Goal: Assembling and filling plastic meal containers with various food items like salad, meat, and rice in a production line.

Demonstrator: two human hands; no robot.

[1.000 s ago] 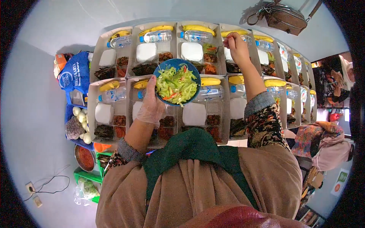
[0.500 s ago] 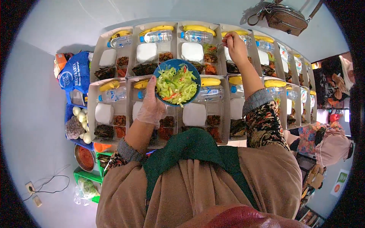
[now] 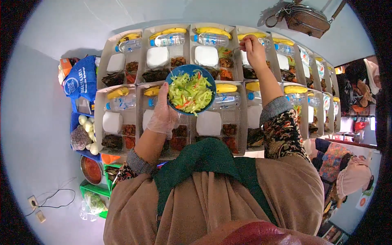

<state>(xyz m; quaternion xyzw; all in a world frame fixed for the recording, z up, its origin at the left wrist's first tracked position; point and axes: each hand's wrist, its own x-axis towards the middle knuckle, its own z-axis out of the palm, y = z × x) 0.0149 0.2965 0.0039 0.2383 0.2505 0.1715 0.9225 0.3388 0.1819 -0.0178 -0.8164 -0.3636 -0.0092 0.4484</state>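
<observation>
My left hand (image 3: 164, 112), in a clear plastic glove, grips a blue bowl (image 3: 211, 78) by its left side. Sliced green vegetables (image 3: 191, 93) with orange-red bits fill the bowl. Farther off and to the right, my right hand (image 3: 254, 47) is bare, its fingers pinched together over the border between two back-row meal boxes. What those fingers hold is too small to make out. In the box just left of them lie a banana (image 3: 214, 31), a water bottle (image 3: 213, 39), a white wrapped block (image 3: 206, 56), some green vegetables (image 3: 225, 52) and brown food (image 3: 226, 62).
Two rows of open white boxes (image 3: 242, 118) run off to the right. At left are a blue bag (image 3: 83, 77), a blue crate with onion-like white bulbs (image 3: 83, 119) and a pan of red sauce (image 3: 91, 170). A brown bag (image 3: 307, 19) lies beyond; another person (image 3: 354, 175) is at right.
Both of my hands and the bowl stay almost where they were. The other person at the right has shifted slightly, lower and to the left.
</observation>
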